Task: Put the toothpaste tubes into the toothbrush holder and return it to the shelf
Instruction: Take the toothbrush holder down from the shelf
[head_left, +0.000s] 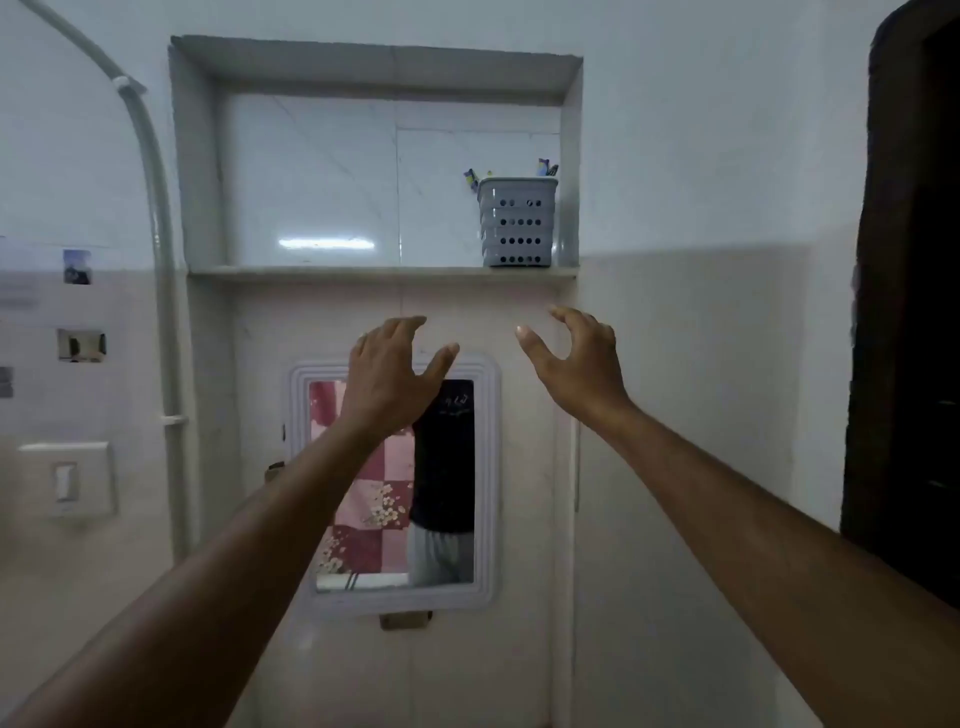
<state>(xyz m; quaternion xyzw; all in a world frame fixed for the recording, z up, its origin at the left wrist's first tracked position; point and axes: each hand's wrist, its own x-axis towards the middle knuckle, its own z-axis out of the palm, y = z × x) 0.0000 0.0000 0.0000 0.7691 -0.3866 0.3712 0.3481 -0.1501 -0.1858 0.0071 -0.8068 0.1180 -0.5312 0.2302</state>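
Observation:
A grey perforated toothbrush holder stands upright at the right end of the recessed wall shelf. Dark tube ends and another tip stick out above its rim. My left hand is raised below the shelf, fingers spread and curled, holding nothing. My right hand is raised beside it, below and slightly right of the holder, also open and empty. Both hands are apart from the holder.
A white-framed mirror hangs on the wall below the shelf, behind my left hand. A grey pipe runs down the left wall near a light switch. A dark door frame stands at the right.

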